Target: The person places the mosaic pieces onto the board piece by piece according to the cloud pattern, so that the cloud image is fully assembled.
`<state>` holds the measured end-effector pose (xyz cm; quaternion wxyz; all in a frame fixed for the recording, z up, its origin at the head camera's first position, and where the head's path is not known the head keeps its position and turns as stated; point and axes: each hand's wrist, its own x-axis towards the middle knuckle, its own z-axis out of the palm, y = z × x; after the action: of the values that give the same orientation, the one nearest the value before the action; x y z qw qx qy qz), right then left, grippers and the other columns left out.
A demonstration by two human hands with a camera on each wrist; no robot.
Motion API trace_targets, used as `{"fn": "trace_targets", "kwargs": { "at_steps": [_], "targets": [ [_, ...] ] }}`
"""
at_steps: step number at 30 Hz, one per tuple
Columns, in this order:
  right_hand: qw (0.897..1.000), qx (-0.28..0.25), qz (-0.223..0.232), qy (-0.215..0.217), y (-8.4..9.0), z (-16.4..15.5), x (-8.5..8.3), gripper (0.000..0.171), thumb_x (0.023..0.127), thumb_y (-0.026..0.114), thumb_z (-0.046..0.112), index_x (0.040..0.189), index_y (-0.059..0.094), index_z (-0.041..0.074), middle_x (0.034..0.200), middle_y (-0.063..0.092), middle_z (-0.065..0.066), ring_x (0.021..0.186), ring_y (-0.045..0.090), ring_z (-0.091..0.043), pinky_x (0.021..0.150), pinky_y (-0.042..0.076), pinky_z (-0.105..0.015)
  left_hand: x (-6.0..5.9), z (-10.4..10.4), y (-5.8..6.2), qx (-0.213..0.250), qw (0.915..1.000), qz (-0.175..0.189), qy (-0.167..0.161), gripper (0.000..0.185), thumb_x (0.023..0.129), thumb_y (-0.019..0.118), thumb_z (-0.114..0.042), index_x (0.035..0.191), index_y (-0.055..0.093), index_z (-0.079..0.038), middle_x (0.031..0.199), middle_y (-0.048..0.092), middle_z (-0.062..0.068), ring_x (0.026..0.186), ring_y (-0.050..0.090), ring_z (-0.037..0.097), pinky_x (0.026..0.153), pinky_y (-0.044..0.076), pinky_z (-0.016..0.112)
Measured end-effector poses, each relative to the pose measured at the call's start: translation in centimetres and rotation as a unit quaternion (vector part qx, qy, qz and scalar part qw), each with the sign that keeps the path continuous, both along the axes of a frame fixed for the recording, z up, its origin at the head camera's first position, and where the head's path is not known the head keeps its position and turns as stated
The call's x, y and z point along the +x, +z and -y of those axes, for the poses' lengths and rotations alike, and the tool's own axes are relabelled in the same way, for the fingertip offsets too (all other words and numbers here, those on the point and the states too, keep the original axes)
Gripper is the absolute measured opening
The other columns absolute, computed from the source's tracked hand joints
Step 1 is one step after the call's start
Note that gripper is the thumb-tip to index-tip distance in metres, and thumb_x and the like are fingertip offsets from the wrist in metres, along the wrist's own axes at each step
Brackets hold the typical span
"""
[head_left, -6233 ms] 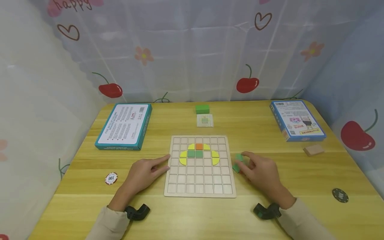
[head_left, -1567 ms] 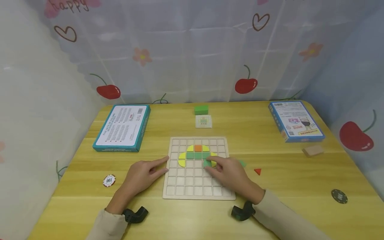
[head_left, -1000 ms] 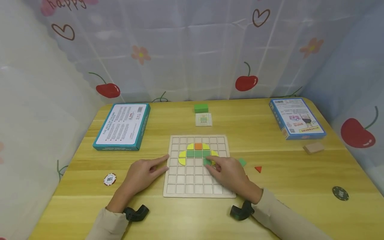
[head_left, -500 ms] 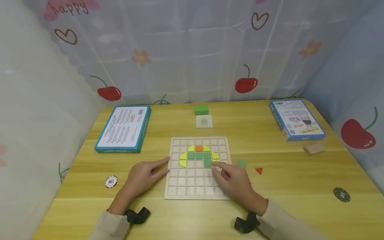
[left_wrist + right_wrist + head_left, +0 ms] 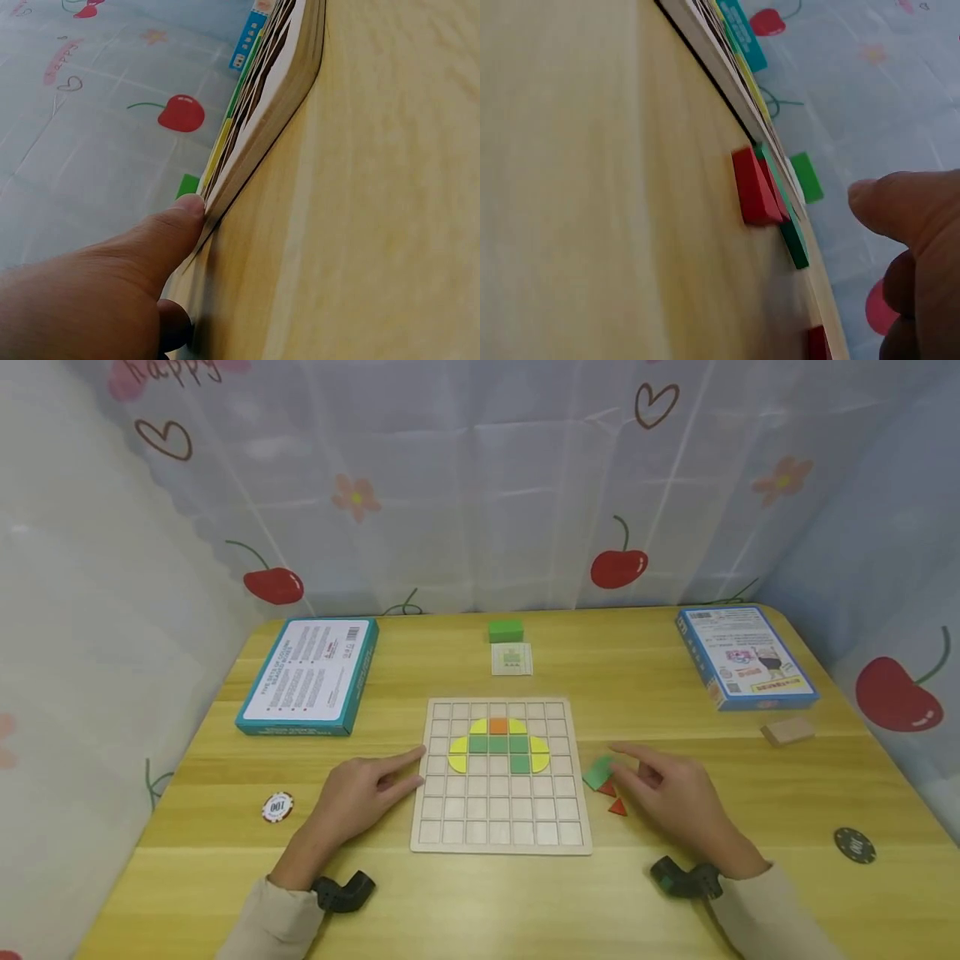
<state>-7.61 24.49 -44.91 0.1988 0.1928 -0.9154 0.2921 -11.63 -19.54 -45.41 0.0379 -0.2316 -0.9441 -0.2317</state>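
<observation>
A wooden grid board [image 5: 498, 827] lies at the table's middle, its edge also showing in the left wrist view [image 5: 277, 90]. It bears yellow curved tiles [image 5: 458, 755], an orange square [image 5: 498, 726] and green squares [image 5: 519, 763]. My left hand [image 5: 412, 768] rests flat beside the board, and its thumb [image 5: 169, 229] touches the board's left edge. My right hand [image 5: 621, 762] hovers right of the board with relaxed fingers and holds nothing. Just left of its fingertips lie a loose green tile [image 5: 598, 772] [image 5: 791, 225] and two red triangles [image 5: 617, 807] [image 5: 751, 187].
A teal box [image 5: 311, 675] lies at the back left, a blue box [image 5: 745, 656] at the back right. A green block [image 5: 506, 631] and a small card [image 5: 512, 660] sit behind the board. A wooden block [image 5: 786, 731] and two chips [image 5: 277, 807] [image 5: 853, 845] lie nearby.
My right hand left a green square on the board, then drew back right to the loose pieces. The green tile and two red triangles now lie close together. My left hand stayed put.
</observation>
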Motion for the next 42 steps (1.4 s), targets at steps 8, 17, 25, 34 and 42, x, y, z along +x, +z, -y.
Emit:
{"fn": "trace_targets", "kwargs": {
  "at_steps": [8, 17, 25, 34, 42],
  "targets": [
    [0.992, 0.078, 0.096, 0.018, 0.3, -0.5, 0.0, 0.036, 0.098, 0.071, 0.021, 0.134, 0.070, 0.015, 0.067, 0.059, 0.013, 0.051, 0.030, 0.001, 0.049, 0.032, -0.023, 0.0, 0.0, 0.1, -0.005, 1.0000, 0.003, 0.003, 0.047, 0.096, 0.064, -0.057, 0.140, 0.063, -0.039, 0.050, 0.033, -0.016, 0.048, 0.024, 0.001, 0.050, 0.027, 0.026],
    [0.986, 0.109, 0.123, 0.015, 0.6, -0.3, 0.1, 0.038, 0.100, 0.070, 0.023, 0.137, 0.068, 0.016, 0.075, 0.065, 0.009, 0.057, 0.041, -0.003, 0.057, 0.039, -0.028, 0.1, 0.1, 0.2, -0.011, 0.9999, 0.002, 0.005, 0.047, 0.096, 0.066, -0.055, 0.140, 0.064, -0.038, 0.051, 0.034, -0.016, 0.048, 0.027, 0.002, 0.051, 0.028, 0.027],
    [0.984, 0.105, 0.143, -0.007, 0.3, -0.2, -0.1, 0.031, 0.101, 0.069, 0.028, 0.127, 0.068, 0.014, 0.063, 0.044, 0.015, 0.053, 0.037, -0.004, 0.050, 0.033, -0.026, 0.1, 0.1, 0.2, -0.011, 0.9999, 0.004, 0.004, 0.047, 0.096, 0.066, -0.055, 0.140, 0.064, -0.037, 0.051, 0.034, -0.016, 0.049, 0.027, 0.002, 0.051, 0.027, 0.027],
    [0.987, 0.089, 0.134, -0.022, 0.4, 0.3, 0.0, 0.028, 0.102, 0.066, 0.030, 0.125, 0.064, 0.015, 0.062, 0.045, 0.013, 0.050, 0.037, -0.004, 0.048, 0.033, -0.026, 0.0, 0.1, 0.1, -0.007, 1.0000, 0.003, 0.002, 0.047, 0.096, 0.065, -0.056, 0.140, 0.063, -0.038, 0.050, 0.034, -0.016, 0.047, 0.026, 0.002, 0.050, 0.026, 0.026],
    [0.995, 0.064, 0.076, -0.012, 0.6, 3.9, -0.2, 0.028, 0.099, 0.071, 0.028, 0.121, 0.063, 0.014, 0.060, 0.040, 0.015, 0.047, 0.030, 0.000, 0.044, 0.028, -0.023, 0.0, 0.1, 0.0, -0.003, 1.0000, 0.003, 0.002, 0.048, 0.096, 0.064, -0.057, 0.140, 0.063, -0.039, 0.050, 0.033, -0.016, 0.047, 0.024, 0.002, 0.050, 0.026, 0.026]
  ]
}}
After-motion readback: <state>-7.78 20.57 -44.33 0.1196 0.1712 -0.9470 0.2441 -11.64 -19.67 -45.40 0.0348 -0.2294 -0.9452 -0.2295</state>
